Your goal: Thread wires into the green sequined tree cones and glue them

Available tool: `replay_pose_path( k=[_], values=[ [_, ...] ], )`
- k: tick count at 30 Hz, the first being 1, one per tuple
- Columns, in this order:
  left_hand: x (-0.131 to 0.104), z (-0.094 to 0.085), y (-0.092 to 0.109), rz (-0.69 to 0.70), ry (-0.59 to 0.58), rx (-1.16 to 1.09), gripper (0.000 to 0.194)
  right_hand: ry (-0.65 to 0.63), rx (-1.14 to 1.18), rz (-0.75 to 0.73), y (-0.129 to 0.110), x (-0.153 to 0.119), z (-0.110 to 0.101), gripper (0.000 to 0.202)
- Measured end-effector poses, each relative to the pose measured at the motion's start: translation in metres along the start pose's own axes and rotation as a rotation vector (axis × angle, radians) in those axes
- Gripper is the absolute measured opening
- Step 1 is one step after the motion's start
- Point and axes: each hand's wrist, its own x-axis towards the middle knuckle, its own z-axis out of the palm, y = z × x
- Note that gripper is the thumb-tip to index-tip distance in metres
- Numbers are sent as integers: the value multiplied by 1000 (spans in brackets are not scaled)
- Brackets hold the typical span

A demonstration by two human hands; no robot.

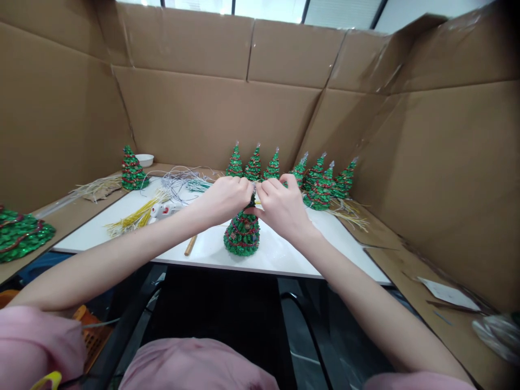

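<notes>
A small green Christmas tree (242, 236) with red garland stands upright near the front edge of the white table. Both my hands meet at its top. My left hand (232, 199) is closed at the left of the tip, and its fingers hide whatever they pinch. From the right, my right hand (283, 207) has its fingers curled at the tip and its thumb against the upper branches. A bit of something pale shows between the fingertips, too small to make out. The tip itself is mostly covered.
Several finished-looking trees (318, 192) with clear tips line the back. Left on the white table (284, 259) lie a white glue gun (164, 210), yellow wires (138, 218), tangled white wires (179, 179) and a tan stick (190, 245). Cardboard walls (211, 108) enclose the table.
</notes>
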Motion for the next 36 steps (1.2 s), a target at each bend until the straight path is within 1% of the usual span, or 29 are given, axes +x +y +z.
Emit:
replay_pose_path(
  k=[5, 9, 12, 14, 16, 18, 21, 24, 26, 30, 32, 34, 36],
  values=[
    [1, -6, -4, 6, -60, -10, 27, 49, 48, 1, 3, -2, 4, 36],
    [-2, -5, -12, -21, -97, -69, 24, 117, 157, 50, 6, -9, 15, 44],
    [-7, -2, -21, -68, -114, -198, 28, 171, 292, 140, 6, -16, 24, 61],
    [-10, -1, -28, -105, -96, -313, 34, 203, 424, 211, 5, -21, 29, 71],
    [-9, -3, -34, -137, -64, -424, 36, 230, 586, 281, 3, -23, 33, 74],
    [-6, -5, -38, -149, -38, -506, 34, 237, 749, 332, 0, -24, 38, 72],
    [3, -9, -40, -147, -30, -564, 30, 210, 935, 410, -6, -24, 48, 69],
    [13, -11, -40, -132, -53, -587, 27, 177, 1092, 480, -11, -21, 59, 62],
    [20, -12, -41, -104, -91, -596, 24, 150, 1186, 507, -14, -19, 64, 58],
    [30, -18, -43, -49, -219, -499, 21, 83, 1329, 529, -19, -16, 67, 51],
    [33, -23, -42, -46, -255, -442, 20, 70, 1370, 514, -23, -13, 67, 47],
    [38, -31, -40, -50, -276, -401, 19, 91, 1393, 529, -29, -12, 67, 44],
    [43, -39, -36, -31, -312, -315, 17, 142, 1416, 587, -37, -11, 68, 40]
  ],
)
